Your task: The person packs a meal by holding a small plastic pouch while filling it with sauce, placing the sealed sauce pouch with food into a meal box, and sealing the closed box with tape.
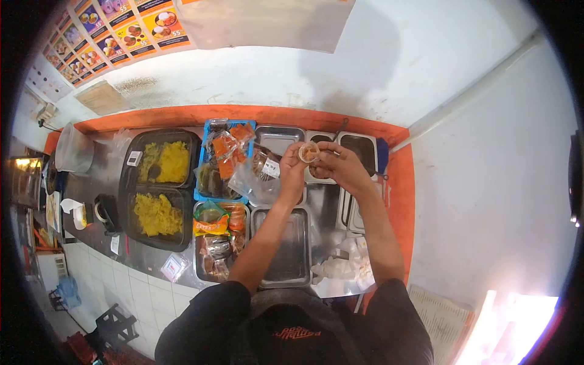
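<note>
Between my two hands is a small clear round cup (309,152) with something orange-brown in it. My left hand (293,165) grips it from the left, fingers closed at its rim. My right hand (342,165) pinches its right side. Both hands are raised over the back of the steel counter. Below them stands a metal pan (320,176) with brown food, partly hidden by my hands. A crumpled clear plastic bag (258,184) lies beside my left wrist, next to a dark package with a white label (271,168).
Left of my arms, a blue crate (199,193) holds orange packets. A metal tray (196,258) of packaged food stands in front of it. Another metal tray (281,246) lies under my left forearm. Black trays (129,198) hold yellow food. White plastic bags (344,267) lie near my right forearm.
</note>
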The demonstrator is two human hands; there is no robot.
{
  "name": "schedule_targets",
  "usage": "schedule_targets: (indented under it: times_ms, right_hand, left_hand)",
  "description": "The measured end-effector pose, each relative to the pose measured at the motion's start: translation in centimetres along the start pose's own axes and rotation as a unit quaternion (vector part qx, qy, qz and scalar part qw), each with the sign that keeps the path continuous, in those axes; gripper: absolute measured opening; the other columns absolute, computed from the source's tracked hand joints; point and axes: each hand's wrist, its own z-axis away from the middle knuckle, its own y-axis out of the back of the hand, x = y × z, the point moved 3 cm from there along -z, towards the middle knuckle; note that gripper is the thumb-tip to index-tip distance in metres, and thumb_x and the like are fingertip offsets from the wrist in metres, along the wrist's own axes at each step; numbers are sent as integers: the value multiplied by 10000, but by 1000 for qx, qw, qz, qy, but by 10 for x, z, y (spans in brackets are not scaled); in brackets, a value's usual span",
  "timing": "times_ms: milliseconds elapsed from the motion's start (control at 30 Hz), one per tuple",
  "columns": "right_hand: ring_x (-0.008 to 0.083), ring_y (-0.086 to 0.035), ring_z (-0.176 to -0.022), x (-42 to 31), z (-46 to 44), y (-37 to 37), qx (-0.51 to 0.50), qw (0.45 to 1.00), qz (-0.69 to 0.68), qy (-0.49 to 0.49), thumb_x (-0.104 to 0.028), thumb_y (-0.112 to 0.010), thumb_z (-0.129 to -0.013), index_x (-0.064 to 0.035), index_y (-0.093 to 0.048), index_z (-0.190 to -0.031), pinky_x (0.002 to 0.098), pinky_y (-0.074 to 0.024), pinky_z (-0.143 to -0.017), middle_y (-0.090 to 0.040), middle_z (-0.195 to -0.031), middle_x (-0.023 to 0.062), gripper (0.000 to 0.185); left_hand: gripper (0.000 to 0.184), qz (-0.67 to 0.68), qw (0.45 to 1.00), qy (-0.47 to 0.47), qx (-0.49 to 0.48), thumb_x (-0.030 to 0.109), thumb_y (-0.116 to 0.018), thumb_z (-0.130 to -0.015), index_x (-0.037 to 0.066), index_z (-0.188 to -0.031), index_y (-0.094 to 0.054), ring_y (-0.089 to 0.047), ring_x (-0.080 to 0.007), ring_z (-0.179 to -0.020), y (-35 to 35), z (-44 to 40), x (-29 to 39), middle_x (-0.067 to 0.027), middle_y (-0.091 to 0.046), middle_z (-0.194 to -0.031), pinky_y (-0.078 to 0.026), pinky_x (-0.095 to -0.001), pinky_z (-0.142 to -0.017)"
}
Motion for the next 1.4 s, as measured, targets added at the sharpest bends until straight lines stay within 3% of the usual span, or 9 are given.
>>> schedule_targets:
  times_ms: [67, 200, 467, 600, 667, 767, 1167, 1300, 1400]
  right_hand:
    - [151, -621, -970, 10, -6, 2, -37, 999, -31, 4, -122, -677, -903, -45, -549, -1232, 289, -529, -841, -606, -1109, 30, 362]
    - [146, -637, -902, 17, -5, -12, -16, 999, -41, 22, -57, -649, -913, -40, -545, -1179, 290, -541, -789, -637, -1022, 61, 287]
    - [122, -595, -920, 39, -9, -17, -47, 993, 81, 71, -61, -715, -842, -30, -546, -1140, 280, -505, -816, -594, -1030, 38, 344]
    - [118, -587, -914, 48, -9, -21, -36, 988, 129, 79, -51, -713, -833, -33, -559, -1117, 273, -501, -785, -588, -1023, 36, 323]
    - [107, -580, -896, 55, -11, -22, -33, 981, 162, 99, -33, -707, -822, -36, -570, -1100, 260, -495, -779, -584, -1020, 31, 310]
    - [105, -585, -886, 66, -11, -26, -66, 986, 137, 63, -21, -687, -827, -32, -568, -1099, 255, -493, -777, -584, -1026, 31, 297]
    - [88, -601, -875, 100, -6, -29, -27, 999, 43, 10, -4, -678, -834, -70, -564, -1063, 244, -533, -739, -603, -973, 5, 263]
    - [90, -603, -833, 106, 0, -32, -17, 996, 80, 25, -8, -691, -822, -64, -580, -1015, 246, -534, -717, -609, -930, 3, 230]
    - [81, -596, -773, 116, 6, -36, 22, 975, 208, 81, -11, -711, -792, -48, -600, -918, 257, -522, -683, -612, -859, 12, 173]
  left_hand:
    - [234, -50, 998, 45, 3, 0, -605, -877, 21, -1108, -580, -626, -130, -964, 10, 7, 11, -59, -663, -1064, -474, -265, -861]
    - [220, -97, 993, 45, -48, 39, -595, -886, 11, -1105, -602, -618, -125, -973, 25, 18, 40, -59, -662, -1052, -459, -257, -874]
    - [193, -292, 946, 93, -110, 113, -570, -902, -16, -995, -682, -577, -151, -956, 56, 31, 67, -9, -636, -963, -387, -277, -943]
    - [203, -261, 948, 159, -89, 138, -596, -904, -15, -999, -693, -571, -123, -888, 65, 36, 71, 3, -635, -903, -413, -258, -877]
    - [221, -240, 929, 268, -83, 165, -628, -903, -10, -1016, -700, -558, -84, -811, 71, 42, 71, 14, -633, -859, -433, -234, -770]
    - [238, -263, 920, 280, -79, 180, -643, -903, -1, -1048, -697, -548, -56, -767, 88, 49, 61, 21, -632, -830, -436, -223, -687]
    - [159, -82, 936, 338, -52, 133, -642, -914, 30, -1036, -636, -626, -129, -845, 98, 65, 59, -46, -651, -927, -482, -245, -713]
    - [114, -101, 937, 333, -8, 111, -649, -888, 37, -974, -654, -623, -119, -785, 108, 71, 55, -48, -654, -870, -481, -234, -686]
    - [68, -246, 925, 289, 14, 100, -663, -844, 35, -866, -661, -619, -115, -699, 115, 79, 53, -38, -653, -774, -479, -233, -633]
